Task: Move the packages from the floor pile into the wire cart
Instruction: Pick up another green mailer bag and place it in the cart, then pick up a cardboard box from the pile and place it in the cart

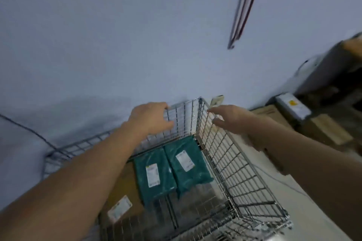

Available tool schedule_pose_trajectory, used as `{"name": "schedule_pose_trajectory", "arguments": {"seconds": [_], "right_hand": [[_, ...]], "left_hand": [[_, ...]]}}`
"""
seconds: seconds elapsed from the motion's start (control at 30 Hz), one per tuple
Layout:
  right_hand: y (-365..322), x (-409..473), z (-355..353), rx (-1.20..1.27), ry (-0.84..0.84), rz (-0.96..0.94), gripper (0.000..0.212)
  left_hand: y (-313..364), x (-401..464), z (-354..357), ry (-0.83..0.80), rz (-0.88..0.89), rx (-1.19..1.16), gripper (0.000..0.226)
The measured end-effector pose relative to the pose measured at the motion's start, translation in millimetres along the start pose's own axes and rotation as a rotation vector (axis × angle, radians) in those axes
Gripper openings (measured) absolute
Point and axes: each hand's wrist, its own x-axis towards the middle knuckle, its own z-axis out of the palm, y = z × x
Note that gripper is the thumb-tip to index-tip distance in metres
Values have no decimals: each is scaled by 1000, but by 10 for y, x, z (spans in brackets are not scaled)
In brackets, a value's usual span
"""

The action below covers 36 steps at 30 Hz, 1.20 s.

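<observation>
- The left hand (150,116) curls its fingers over the top rim of the far wall of the wire cart (235,162); it looks closed on the wire, holding no package.
- The right hand (233,118) is spread open and empty, fingertips just beside the top wire of the cart's right wall near the far corner; whether they touch it I cannot tell.
- Inside the cart, two teal packages (172,166) lie side by side on the bottom, white labels up, with a brown box (125,193) beside them, partly hidden under the left forearm.
- The floor pile is not clearly in view; more boxes (293,115) sit against the wall to the right.
- My read: this is a pause between loads, the hands steadying or shifting the cart.
- The next move likely calls for letting go and turning to the pile for another package.
</observation>
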Motion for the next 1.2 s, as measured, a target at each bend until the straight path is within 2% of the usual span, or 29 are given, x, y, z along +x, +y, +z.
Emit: {"name": "schedule_pose_trajectory", "arguments": {"seconds": [0.1, 0.23, 0.3, 0.43, 0.63, 0.73, 0.9, 1.2], "right_hand": [[-173, -938, -654, -25, 62, 64, 47], [-147, -2091, -1123, 17, 149, 222, 54], [-15, -2607, -1248, 37, 186, 288, 58], [338, -3635, -1374, 59, 259, 417, 60], [950, -4974, -1234, 121, 329, 583, 55], [1330, -5402, -1078, 112, 311, 623, 64], [1898, -5805, -940, 102, 279, 632, 65], [2982, -5663, -1171, 67, 300, 608, 66]], "left_hand": [[347, -498, -827, 75, 77, 18, 70], [994, -1039, -1401, 119, 218, 37, 70], [1386, -1231, -1517, 124, 295, 51, 75], [2236, -1491, -1602, 137, 423, 57, 69], [3586, -1862, -1536, 157, 567, -14, 65], [4137, -1975, -1418, 154, 604, -25, 61], [4862, -1978, -1258, 114, 597, -66, 55], [5604, -1254, -1262, 109, 556, -10, 59]]}}
